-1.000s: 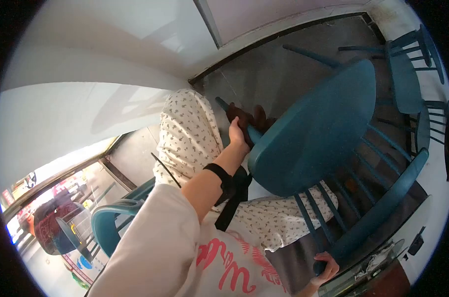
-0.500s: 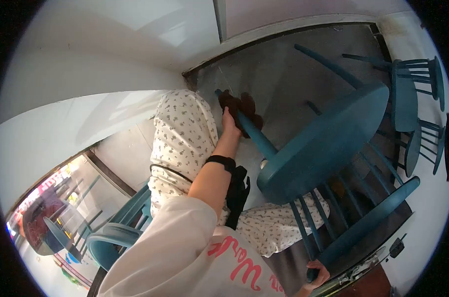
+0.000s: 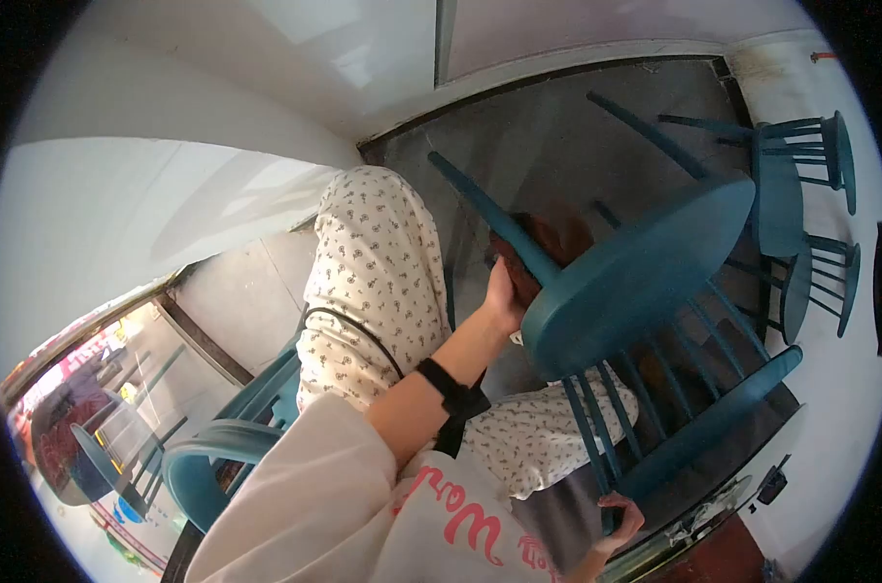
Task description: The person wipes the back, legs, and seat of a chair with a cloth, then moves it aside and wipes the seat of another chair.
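Observation:
A teal wooden chair [image 3: 645, 272] lies tipped over in front of me, its seat tilted and its legs pointing to the upper left. My left hand [image 3: 504, 294], below a black wristband, is closed round a dark brown cloth [image 3: 528, 248], pressed against a chair leg near the seat. Part of the cloth is behind the leg. At the lower right, my right hand [image 3: 622, 517] grips the end of the chair's curved back rail.
More teal chairs [image 3: 779, 189] stand along the right wall. On the left are another teal chair [image 3: 193, 471] and a glass pane [image 3: 120, 408]. My knees, in patterned trousers [image 3: 368, 243], are on either side of the work. White walls [image 3: 217, 68] surround the grey floor [image 3: 412, 146].
My left hand and the cloth have moved down the chair leg from its tip towards the seat. The chair has shifted slightly left, and my right hand still holds the rail.

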### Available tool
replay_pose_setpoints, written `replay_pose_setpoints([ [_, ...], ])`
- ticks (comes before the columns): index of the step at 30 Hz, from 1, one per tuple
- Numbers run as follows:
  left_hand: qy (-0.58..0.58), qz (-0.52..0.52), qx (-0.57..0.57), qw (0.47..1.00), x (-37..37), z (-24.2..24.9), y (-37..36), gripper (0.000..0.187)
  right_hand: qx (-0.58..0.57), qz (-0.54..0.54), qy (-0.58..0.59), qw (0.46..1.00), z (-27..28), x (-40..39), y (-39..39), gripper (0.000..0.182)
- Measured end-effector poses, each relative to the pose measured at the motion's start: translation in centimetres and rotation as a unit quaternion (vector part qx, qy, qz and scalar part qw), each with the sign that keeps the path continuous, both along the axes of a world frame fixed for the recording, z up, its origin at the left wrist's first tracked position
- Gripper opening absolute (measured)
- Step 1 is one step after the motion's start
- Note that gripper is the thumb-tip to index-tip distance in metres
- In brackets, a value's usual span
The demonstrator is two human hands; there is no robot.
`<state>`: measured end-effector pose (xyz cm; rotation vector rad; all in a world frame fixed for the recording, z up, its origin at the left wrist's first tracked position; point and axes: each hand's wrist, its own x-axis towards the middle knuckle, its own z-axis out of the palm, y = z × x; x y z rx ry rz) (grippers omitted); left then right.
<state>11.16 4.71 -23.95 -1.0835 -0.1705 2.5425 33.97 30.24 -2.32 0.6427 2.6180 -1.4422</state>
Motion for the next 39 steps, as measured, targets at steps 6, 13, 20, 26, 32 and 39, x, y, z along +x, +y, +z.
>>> replay_pose_setpoints([
  [6,0.028,-0.190,-0.288,0.938,1.7,3.0,-2.3,0.050,0.028,0.017,0.022,0.999,0.0,-0.4,-0.8,0.053],
  [13,0.253,-0.270,-0.700,0.611,-0.6,4.3,-2.9,0.044,0.074,0.006,0.007,0.997,-0.3,0.3,0.1,0.052],
  [20,0.206,-0.492,-0.742,0.407,-6.9,1.7,-4.5,0.043,0.026,-0.016,0.030,0.999,-0.8,0.8,0.5,0.050],
  [26,0.125,-0.558,-0.725,0.384,-10.5,-7.5,-9.4,0.044,0.008,-0.017,0.042,0.999,-1.3,1.2,1.0,0.047],
  [32,0.134,-0.591,-0.717,0.344,-11.9,-9.7,-10.3,0.042,0.045,0.000,0.046,0.998,-0.4,0.1,-0.3,0.049],
  [39,0.244,-0.637,-0.671,0.291,-11.2,-2.8,-7.3,0.043,0.148,-0.083,0.183,0.968,-1.3,0.6,-0.7,0.047],
])
